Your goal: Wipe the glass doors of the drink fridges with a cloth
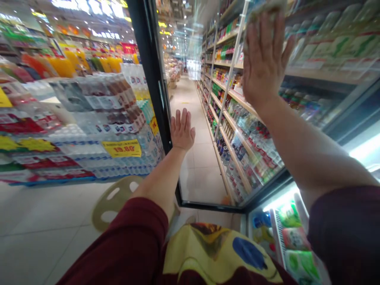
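Note:
My left hand [181,130] lies flat with fingers stretched out against the glass door [202,174], close to its dark frame [154,71]. Higher up on the right, my right hand [264,59] is raised with its fingers extended and flat toward the glass. A blurred greyish-brown patch, perhaps a cloth [268,7], shows at its fingertips; the top edge of the view cuts it off. Through or on the glass appear shelves of bottles [219,103], partly blurred by reflection.
An olive stool [114,202] with cut-out holes stands at the lower left on the tiled floor [38,241]. Stacked bottle packs [103,103] with a yellow price sign [121,148] fill the left. Lit cooler shelves hold green packages [299,265] at lower right.

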A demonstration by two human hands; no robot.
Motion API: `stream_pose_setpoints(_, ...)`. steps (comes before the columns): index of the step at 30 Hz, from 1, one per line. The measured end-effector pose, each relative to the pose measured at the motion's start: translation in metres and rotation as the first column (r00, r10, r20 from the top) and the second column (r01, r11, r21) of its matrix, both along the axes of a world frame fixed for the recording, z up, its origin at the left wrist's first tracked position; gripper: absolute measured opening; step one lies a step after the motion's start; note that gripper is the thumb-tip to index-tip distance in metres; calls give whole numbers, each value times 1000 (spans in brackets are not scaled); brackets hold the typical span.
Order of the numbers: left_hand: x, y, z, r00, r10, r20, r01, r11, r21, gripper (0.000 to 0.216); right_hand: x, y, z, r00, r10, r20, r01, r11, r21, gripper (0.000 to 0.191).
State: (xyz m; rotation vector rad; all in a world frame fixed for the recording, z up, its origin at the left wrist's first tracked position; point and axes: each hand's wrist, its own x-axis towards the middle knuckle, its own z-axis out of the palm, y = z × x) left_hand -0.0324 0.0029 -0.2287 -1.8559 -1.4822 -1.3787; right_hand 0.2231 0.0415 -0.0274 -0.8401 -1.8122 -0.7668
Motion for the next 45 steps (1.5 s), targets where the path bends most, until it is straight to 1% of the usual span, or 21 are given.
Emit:
stream_pose_setpoints(1, 0, 0, 0, 1000, 0, -4, 0, 1000, 3, 77, 0, 0, 2, 1000, 8, 25, -8, 1000, -8, 62)
stream_pose_setpoints(4, -2, 0, 0, 1000, 12, -15, -12, 1000, 28, 78, -1, -10, -4, 955, 84, 284, -51, 992, -119, 58)
stream_pose_setpoints(6, -3, 1, -1, 1000, 20, -19, -19, 999, 45, 79, 1, -17, 0, 940, 90, 329, -46, 989, -141, 57)
stream_pose_setpoints(10, -3, 1, -3, 998, 41, -42, -37, 996, 75, 79, 9, -21, 27, 999, -51, -6, 51, 999, 12, 62)
stream_pose_setpoints(12, -1, -1, -3, 998, 53, -39, -49, 994, 99, 79, 8, -16, 28, 994, -67, -85, 72, 996, 53, 63)
stream_pose_setpoints(15, 3, -5, 8, 998, 69, -2, -69, 988, 138, 79, 4, -7, 3, 1000, 0, -4, 0, 998, 56, 58)
stream_pose_setpoints(17, 5, -5, 24, 997, 78, 21, -81, 981, 174, 77, 2, -3, -19, 994, 44, 99, -48, 998, 35, 56)
stream_pose_setpoints(19, 6, -3, 44, 997, 73, 17, -75, 977, 201, 75, 4, -4, -28, 972, 72, 224, -70, 997, -16, 55)
stream_pose_setpoints(22, 6, 2, 67, 999, 31, -14, -28, 983, 180, 76, 10, -9, -9, 949, 68, 307, -51, 997, -63, 54)
stream_pose_setpoints(25, 4, 6, 73, 999, 25, -23, -21, 988, 153, 78, 8, -20, 26, 996, -61, 62, 60, 998, 18, 55)
stream_pose_setpoints(27, 3, 6, 70, 999, 41, -18, -38, 987, 158, 78, 1, -28, 39, 990, -121, -74, 126, 990, 69, 56)
stream_pose_setpoints(28, 3, 5, 68, 999, 43, -15, -40, 986, 163, 78, -4, -31, 41, 992, -119, -51, 123, 990, 73, 56)
stream_pose_setpoints(32, 3, 2, 65, 999, 38, -24, -33, 985, 168, 77, -12, -37, 48, 951, 17, 308, -18, 1000, 1, 52)
stream_pose_setpoints(33, 3, 1, 65, 999, 39, -28, -34, 985, 168, 78, -11, -36, 53, 949, 18, 316, -22, 1000, 7, 51)
stream_pose_setpoints(36, 4, -1, 66, 998, 49, -43, -41, 986, 163, 80, -9, -30, 66, 996, -83, 42, 79, 993, 83, 54)
stream_pose_setpoints(38, 5, -2, 66, 997, 58, -55, -49, 987, 154, 81, -13, -27, 60, 987, -127, -97, 138, 984, 114, 54)
stream_pose_setpoints(39, 5, -2, 66, 996, 62, -59, -53, 988, 148, 80, -16, -26, 51, 991, -122, -55, 129, 983, 129, 54)
stream_pose_setpoints(41, 6, -3, 66, 996, 67, -61, -59, 989, 138, 80, -21, -26, 30, 975, -56, 213, 31, 992, 119, 56)
stream_pose_setpoints(43, 7, -4, 67, 995, 76, -57, -67, 988, 135, 80, -16, -26, 17, 890, 32, 456, -56, 998, 40, 58)
stream_pose_setpoints(44, 7, -5, 67, 995, 81, -56, -73, 988, 136, 80, -9, -26, 16, 871, 46, 489, -61, 998, 14, 57)
stream_pose_setpoints(45, 7, -5, 67, 995, 87, -56, -79, 988, 134, 81, 1, -25, 19, 891, 27, 454, -37, 999, 14, 55)
